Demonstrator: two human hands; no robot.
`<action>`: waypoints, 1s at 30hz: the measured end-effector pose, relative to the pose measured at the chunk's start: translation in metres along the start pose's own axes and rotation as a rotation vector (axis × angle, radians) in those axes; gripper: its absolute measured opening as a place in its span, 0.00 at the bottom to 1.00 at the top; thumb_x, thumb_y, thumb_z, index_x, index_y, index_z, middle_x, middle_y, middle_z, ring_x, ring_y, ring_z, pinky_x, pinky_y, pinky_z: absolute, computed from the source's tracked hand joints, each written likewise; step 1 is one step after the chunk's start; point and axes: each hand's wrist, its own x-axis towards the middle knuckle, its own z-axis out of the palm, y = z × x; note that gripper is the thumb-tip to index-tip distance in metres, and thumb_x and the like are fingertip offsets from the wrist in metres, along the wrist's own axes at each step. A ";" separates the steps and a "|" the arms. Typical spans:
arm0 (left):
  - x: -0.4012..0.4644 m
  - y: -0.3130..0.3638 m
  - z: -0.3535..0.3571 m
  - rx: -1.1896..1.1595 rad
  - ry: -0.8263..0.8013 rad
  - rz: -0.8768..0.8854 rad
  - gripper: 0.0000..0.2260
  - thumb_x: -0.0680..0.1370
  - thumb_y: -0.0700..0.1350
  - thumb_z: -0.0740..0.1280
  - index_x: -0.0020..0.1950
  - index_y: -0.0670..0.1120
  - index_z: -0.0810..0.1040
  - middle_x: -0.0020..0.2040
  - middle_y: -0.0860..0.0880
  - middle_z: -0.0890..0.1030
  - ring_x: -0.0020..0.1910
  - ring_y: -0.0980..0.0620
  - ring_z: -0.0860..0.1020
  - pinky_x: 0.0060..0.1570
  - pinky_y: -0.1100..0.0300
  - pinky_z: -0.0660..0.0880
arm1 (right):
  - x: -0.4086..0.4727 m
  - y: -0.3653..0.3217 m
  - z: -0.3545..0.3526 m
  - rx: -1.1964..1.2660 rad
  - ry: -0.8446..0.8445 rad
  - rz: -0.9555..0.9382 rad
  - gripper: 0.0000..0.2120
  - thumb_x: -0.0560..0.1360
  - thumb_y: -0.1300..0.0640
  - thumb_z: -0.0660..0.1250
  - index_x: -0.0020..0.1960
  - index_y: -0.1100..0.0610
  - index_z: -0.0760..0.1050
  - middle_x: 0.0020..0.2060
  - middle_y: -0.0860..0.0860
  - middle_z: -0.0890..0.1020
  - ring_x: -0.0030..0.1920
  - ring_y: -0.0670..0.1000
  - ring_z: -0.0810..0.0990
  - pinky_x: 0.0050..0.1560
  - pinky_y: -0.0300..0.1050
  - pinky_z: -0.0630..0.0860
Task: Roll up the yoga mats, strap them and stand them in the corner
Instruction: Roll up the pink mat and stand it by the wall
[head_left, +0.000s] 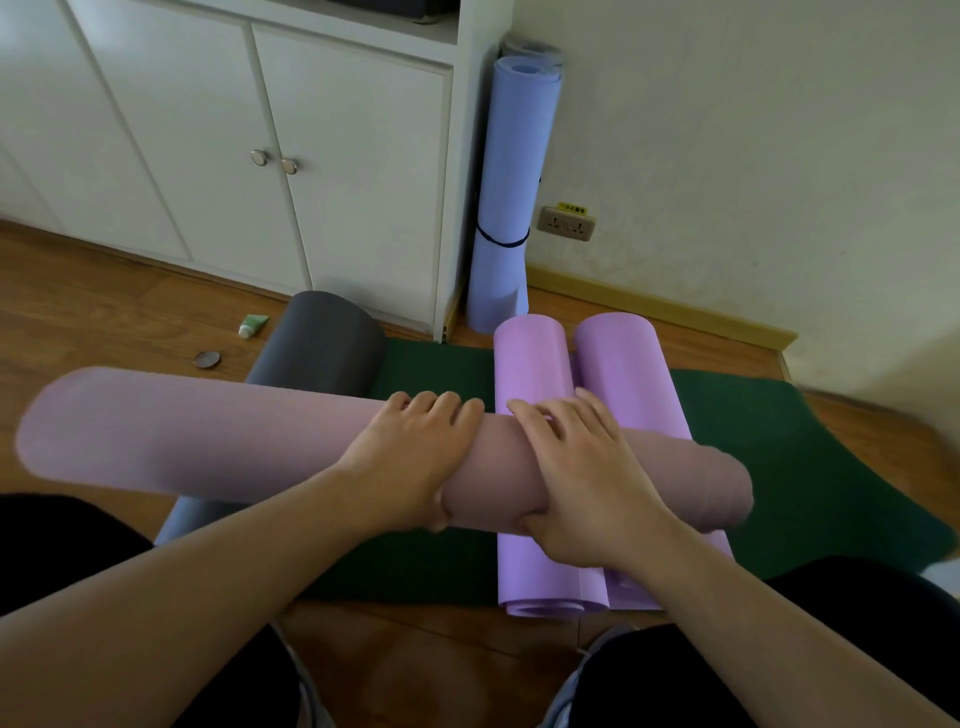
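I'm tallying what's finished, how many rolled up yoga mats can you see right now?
6, perhaps more hidden: a pink rolled foam mat held in both hands, two purple rolls and a grey roll lying on the flat green mat, a strapped lavender roll standing in the corner, another behind it.

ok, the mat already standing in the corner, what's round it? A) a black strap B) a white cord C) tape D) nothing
A: the upright blue rolled mat leaning in the corner beside the white cabinet has a thin black strap looped round its lower half.
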 end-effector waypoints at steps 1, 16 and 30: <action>0.001 -0.005 -0.003 -0.035 -0.007 -0.010 0.53 0.64 0.68 0.79 0.80 0.52 0.56 0.74 0.51 0.70 0.71 0.47 0.72 0.72 0.45 0.70 | 0.000 0.000 0.000 -0.049 0.032 -0.014 0.56 0.63 0.36 0.79 0.82 0.54 0.58 0.70 0.55 0.71 0.71 0.59 0.70 0.80 0.58 0.61; -0.005 0.008 0.009 -0.007 -0.039 0.020 0.52 0.65 0.70 0.78 0.80 0.52 0.56 0.75 0.50 0.69 0.71 0.47 0.72 0.73 0.47 0.70 | 0.000 0.007 0.002 0.097 -0.091 0.048 0.53 0.65 0.34 0.77 0.82 0.47 0.56 0.71 0.48 0.75 0.68 0.53 0.74 0.72 0.52 0.71; -0.007 0.001 -0.006 -0.081 -0.017 0.005 0.52 0.65 0.70 0.75 0.81 0.53 0.56 0.75 0.52 0.68 0.71 0.50 0.71 0.73 0.50 0.69 | 0.000 0.005 0.006 -0.024 0.016 -0.007 0.54 0.61 0.41 0.80 0.81 0.51 0.60 0.67 0.52 0.77 0.63 0.57 0.76 0.67 0.54 0.75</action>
